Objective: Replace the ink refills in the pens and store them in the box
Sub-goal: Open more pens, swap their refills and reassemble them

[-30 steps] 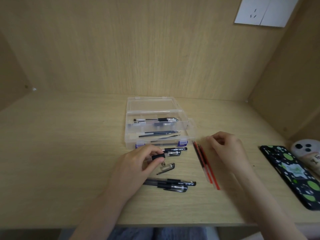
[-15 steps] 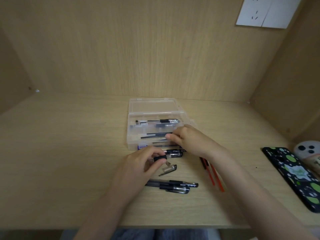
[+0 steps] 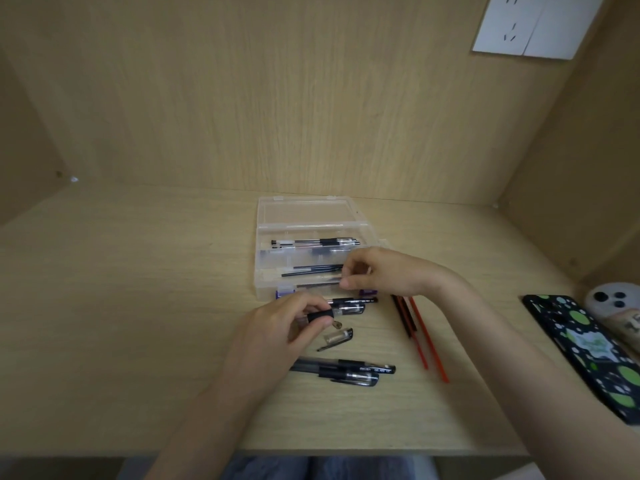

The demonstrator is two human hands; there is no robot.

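A clear plastic box (image 3: 268, 271) stands open at mid-desk, with a finished pen (image 3: 315, 242) in its far part and thin black refills (image 3: 311, 270) in its near part. My right hand (image 3: 381, 271) reaches into the box's right end, thumb and finger pinched at the tips of the refills. My left hand (image 3: 277, 327) holds a pen barrel with a black grip (image 3: 320, 316) just in front of the box. A loose pen cap (image 3: 337, 337) lies under it. Two pens (image 3: 346, 370) lie nearer me, two more (image 3: 353, 304) against the box.
Several red and black used refills (image 3: 420, 337) lie to the right of the pens. A black phone with green spots (image 3: 588, 351) and a grey pouch (image 3: 613, 299) sit at the right edge. Wooden walls enclose the desk on three sides, with a white socket (image 3: 526, 22) upper right.
My right hand left the red refills and went left into the box, then pinched at the refill tips. My left hand has stayed in place with the barrel.
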